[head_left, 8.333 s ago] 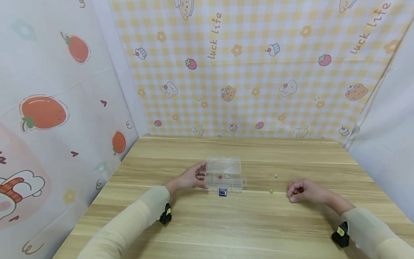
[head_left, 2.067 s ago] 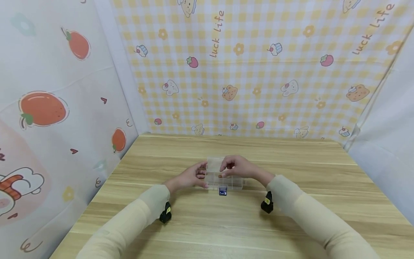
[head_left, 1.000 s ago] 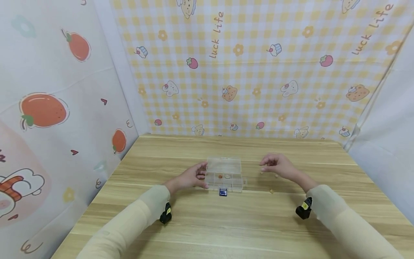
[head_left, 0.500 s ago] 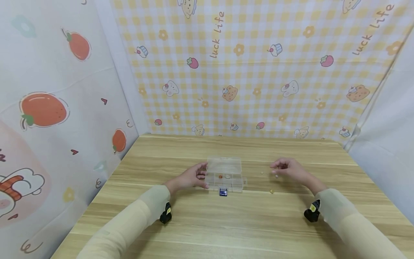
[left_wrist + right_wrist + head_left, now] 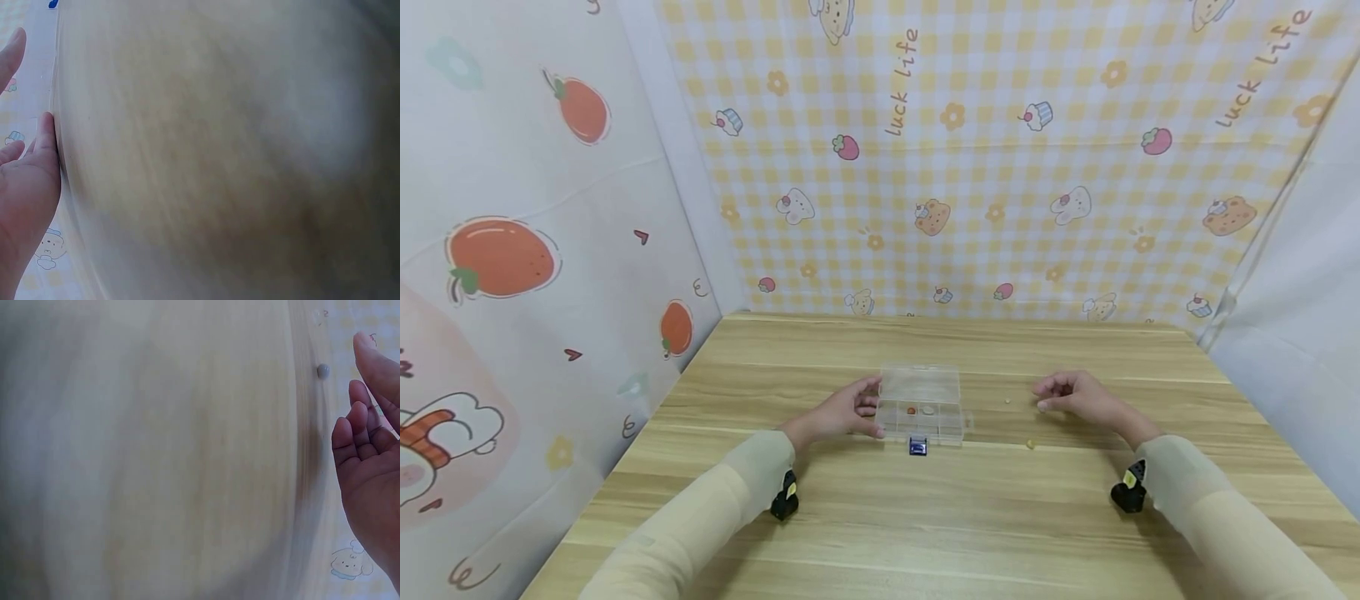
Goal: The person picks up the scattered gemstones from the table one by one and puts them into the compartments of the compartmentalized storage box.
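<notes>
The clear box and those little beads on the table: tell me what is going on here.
A person sits at a wooden table. The left hand holds the left end of an open clear compartment box, which has an orange bead and a pale bead inside. The right hand is down at a pale loose bead on the table, fingertips right at it; whether they have a grip on it is unclear. Two more beads lie loose nearby.
</notes>
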Tool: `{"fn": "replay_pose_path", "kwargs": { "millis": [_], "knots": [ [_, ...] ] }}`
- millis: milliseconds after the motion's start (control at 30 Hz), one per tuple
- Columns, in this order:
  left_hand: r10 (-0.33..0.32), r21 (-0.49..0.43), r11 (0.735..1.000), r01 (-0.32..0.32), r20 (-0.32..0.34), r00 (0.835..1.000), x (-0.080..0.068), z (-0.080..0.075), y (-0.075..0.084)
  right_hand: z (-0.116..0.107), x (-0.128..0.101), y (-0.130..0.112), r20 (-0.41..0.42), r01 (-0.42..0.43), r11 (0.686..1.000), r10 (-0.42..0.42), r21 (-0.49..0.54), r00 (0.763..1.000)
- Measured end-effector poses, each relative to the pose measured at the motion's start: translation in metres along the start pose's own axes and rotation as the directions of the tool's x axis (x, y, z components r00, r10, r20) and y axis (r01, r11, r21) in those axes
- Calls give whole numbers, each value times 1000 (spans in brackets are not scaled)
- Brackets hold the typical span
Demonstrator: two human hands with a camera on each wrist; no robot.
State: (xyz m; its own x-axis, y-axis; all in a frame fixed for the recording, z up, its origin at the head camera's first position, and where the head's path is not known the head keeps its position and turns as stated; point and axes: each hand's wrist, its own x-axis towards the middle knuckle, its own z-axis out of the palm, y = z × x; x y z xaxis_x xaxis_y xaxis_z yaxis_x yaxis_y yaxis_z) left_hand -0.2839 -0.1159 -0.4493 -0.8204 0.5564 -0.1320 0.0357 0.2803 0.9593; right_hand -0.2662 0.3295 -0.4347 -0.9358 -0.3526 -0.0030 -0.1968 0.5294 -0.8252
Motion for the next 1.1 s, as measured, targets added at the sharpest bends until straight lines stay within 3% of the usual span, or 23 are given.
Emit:
{"fn": "replay_pose_path", "kwargs": {
  "millis": [500, 1100],
  "knots": [
    [-11, 15, 1000, 11, -7, 1000, -1, 2, 4, -2, 0, 5, 63, -50, 998, 53, -49, 997],
    [-6, 26, 1000, 6, -5, 1000, -2, 2, 4, -4, 5, 16, 95, -23, 999, 25, -29, 995]
  ]
}}
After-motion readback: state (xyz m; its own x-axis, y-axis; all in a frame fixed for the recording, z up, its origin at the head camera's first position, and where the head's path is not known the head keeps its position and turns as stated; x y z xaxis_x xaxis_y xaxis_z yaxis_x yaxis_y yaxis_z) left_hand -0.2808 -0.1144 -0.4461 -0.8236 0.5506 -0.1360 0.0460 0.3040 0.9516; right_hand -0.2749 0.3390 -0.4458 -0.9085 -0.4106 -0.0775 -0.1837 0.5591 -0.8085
